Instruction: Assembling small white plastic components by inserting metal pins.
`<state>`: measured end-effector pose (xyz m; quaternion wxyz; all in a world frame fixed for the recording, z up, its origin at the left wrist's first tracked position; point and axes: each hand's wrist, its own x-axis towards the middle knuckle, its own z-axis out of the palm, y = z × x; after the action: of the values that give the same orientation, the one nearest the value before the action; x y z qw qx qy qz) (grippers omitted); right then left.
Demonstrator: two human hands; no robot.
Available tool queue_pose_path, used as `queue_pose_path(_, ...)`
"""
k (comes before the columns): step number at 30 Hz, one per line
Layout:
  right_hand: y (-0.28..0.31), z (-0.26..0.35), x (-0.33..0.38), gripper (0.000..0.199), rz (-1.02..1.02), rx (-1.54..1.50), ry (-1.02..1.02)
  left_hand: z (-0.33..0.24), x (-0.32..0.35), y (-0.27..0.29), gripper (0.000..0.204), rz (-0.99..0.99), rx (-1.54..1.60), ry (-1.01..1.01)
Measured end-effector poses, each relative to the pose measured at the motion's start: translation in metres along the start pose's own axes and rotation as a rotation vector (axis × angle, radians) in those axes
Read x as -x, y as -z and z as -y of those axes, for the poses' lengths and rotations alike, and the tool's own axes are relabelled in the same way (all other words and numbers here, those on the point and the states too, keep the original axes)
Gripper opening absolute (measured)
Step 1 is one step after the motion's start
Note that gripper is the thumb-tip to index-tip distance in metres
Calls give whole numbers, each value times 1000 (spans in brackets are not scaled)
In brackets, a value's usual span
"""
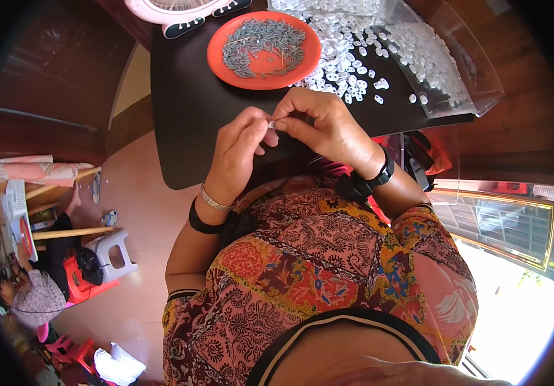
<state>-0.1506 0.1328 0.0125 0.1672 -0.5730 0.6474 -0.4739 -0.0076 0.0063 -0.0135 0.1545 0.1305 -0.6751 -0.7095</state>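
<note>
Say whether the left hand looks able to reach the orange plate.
Probably yes: bare tabletop separates the left hand from the orange plate, though that hand holds a small white piece.

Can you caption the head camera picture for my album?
Left hand and right hand meet at a tiny white piece, near a round orange plate of slim grey pieces.

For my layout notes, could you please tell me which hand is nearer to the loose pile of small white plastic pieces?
Right. The right hand is just on the person's side of the white pile; the left hand is farther away, to its left.
</note>
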Motion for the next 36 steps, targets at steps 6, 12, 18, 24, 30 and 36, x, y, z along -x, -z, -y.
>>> queue_pose_path(6,-6,-2,-3,9,-61,142,247,2,5,0,27,235,178,150)
queue_pose_path(12,-7,3,-6,8,-37,121,300,6,3,7,32,257,445,161)
queue_pose_path(18,-13,9,-6,15,-43,17,278,11,3,13,25,248,538,118)
queue_pose_path(24,-23,13,-9,22,-136,133,229,8,6,12,18,109,495,71)
queue_pose_path(30,-21,9,-16,22,-53,315,388,9,8,17,17,39,271,24)
queue_pose_path(36,0,-4,-55,11,-17,483,402,15,7,22,18,-18,30,73)
